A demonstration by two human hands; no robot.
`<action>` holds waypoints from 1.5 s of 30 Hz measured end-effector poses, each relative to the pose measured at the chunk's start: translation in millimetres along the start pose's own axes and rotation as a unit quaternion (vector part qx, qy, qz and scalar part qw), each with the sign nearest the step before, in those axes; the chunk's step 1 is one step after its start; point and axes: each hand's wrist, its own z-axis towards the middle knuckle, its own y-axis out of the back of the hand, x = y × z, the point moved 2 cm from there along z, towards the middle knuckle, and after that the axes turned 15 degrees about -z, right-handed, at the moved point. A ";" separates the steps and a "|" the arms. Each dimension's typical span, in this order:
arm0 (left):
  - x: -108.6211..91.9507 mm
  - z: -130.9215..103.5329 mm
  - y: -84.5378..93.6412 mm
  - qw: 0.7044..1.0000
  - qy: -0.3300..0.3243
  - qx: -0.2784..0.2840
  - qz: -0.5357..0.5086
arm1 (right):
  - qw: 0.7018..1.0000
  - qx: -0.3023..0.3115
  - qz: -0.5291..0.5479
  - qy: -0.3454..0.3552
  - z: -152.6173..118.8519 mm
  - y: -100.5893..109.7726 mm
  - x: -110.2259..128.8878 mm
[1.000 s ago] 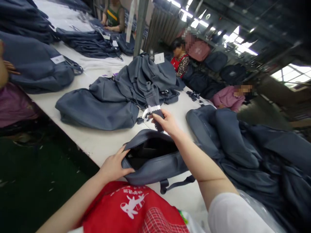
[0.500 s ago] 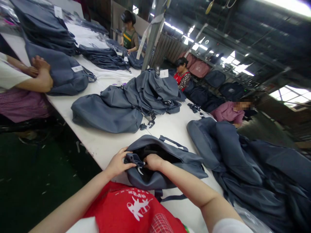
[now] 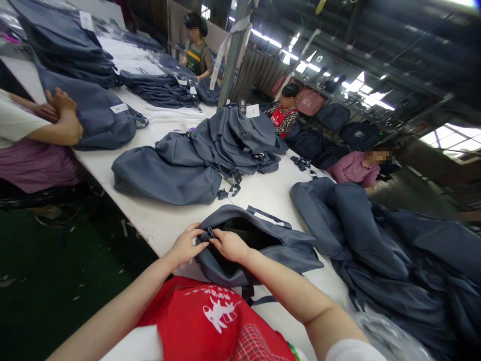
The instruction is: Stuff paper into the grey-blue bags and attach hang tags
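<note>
An open dark blue bag [image 3: 291,248] lies on the white tabletop [image 3: 158,225], right in front of the person's red apron [image 3: 195,321], with its mouth gaping upward and its dark inside showing. At the left end of that mouth, the left hand [image 3: 187,244] has its grip pinching a small bunched dark fabric piece [image 3: 208,234]; whether it also clasps the bag's rim, I cannot tell. The right hand [image 3: 230,245] reaches over the opening, its grip pinching the same piece from the other side, so the fingertips of both hands are close together. A strap [image 3: 268,218] arches along the far edge of the bag.

Beyond it, small dark straps [image 3: 235,185] lie near a heap of blue bags [image 3: 233,133], from which a white tag [image 3: 253,111] stands up. More blue bags [image 3: 353,215] spread out to the right, with clear plastic [image 3: 393,331] beside them at the near side. On the left, a co-worker's hands [image 3: 62,105] rest by another blue bag [image 3: 103,118], and farther back a person in a green apron [image 3: 197,55] stands near a folded stack [image 3: 158,90]
</note>
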 end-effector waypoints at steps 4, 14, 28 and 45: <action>6.2 -2.0 23.9 0.993 -0.011 -0.114 -0.032 | 0.999 -0.024 -0.020 -0.027 -6.1 2.7 -7.1; 43.1 -16.1 22.6 0.962 0.189 -0.139 -0.137 | 0.999 -0.031 0.009 0.004 -6.8 -12.8 3.5; 43.8 -10.9 3.1 0.922 0.230 -0.161 -0.268 | 0.973 -0.155 0.169 -0.001 -7.9 -30.9 -1.1; 27.8 -12.3 3.4 0.938 0.181 -0.138 -0.261 | 0.967 -0.183 0.175 0.025 0.3 -29.8 10.5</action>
